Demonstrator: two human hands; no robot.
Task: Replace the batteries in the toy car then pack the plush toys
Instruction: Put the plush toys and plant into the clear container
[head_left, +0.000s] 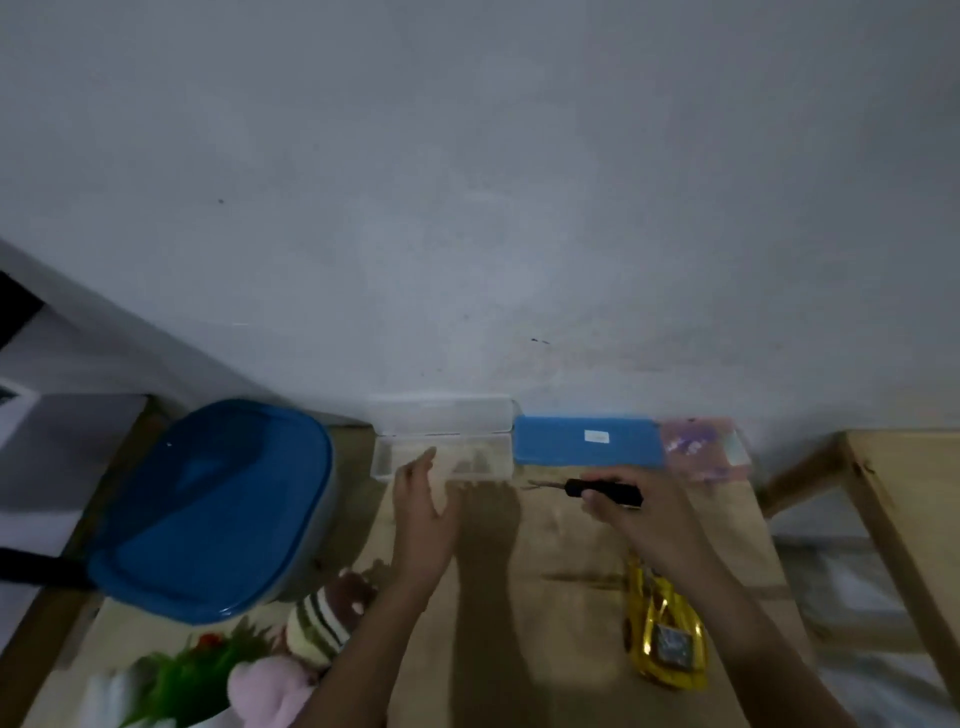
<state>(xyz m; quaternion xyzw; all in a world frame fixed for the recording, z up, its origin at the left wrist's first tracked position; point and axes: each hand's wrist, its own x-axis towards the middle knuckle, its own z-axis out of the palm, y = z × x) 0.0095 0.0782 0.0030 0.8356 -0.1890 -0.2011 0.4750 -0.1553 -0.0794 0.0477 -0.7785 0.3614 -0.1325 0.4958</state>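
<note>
Nearest me, the gold toy car (667, 639) lay on the worktop (519, 597) under my right forearm, its hatch state unclear. The plush toys (311, 623) sat loose well left of the car, so I judged both the battery change and the packing still to do. Beyond the car my right hand (634, 512) had its grip closed round a black-handled screwdriver (602, 491), while my left hand (421, 509), up and left of the car, showed a wide, empty grip by a clear box (488, 457). Farthest beyond the car, a blue box (561, 447) at the wall bore a small white label (596, 436) too blurred to read.
</note>
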